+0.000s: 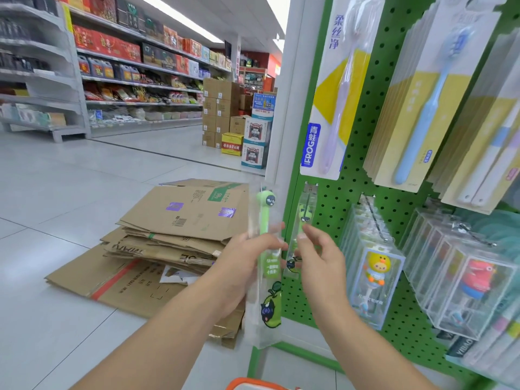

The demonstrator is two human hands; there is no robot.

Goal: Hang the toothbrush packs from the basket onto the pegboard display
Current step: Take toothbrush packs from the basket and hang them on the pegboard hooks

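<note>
- Store shelves (135, 80) stocked with boxed and bagged goods run along the far left of the aisle.
- A stack of flattened cardboard boxes (174, 235) lies on the pale tiled floor (56, 198), just left of the display.
- The left hand (247, 260) grips 1 green toothbrush pack (266, 277), fingers curled round its middle; the clear pack stands upright in the air, just left of the display's edge.
- The rim of an orange basket (253, 383) shows at the bottom edge, below the hands.
- The right hand (318, 260) reaches with thumb and forefinger close together at a 2nd green pack (302, 226), which hangs on the left-most peg; whether the fingers actually pinch it cannot be told.
- The green pegboard display (332, 198) fills the right side, with a FROG toothbrush pack (329, 108) hanging above.
- Clear boxes with a yellow duck brush (375, 271) and a red figure (478, 280) hang further right.
</note>
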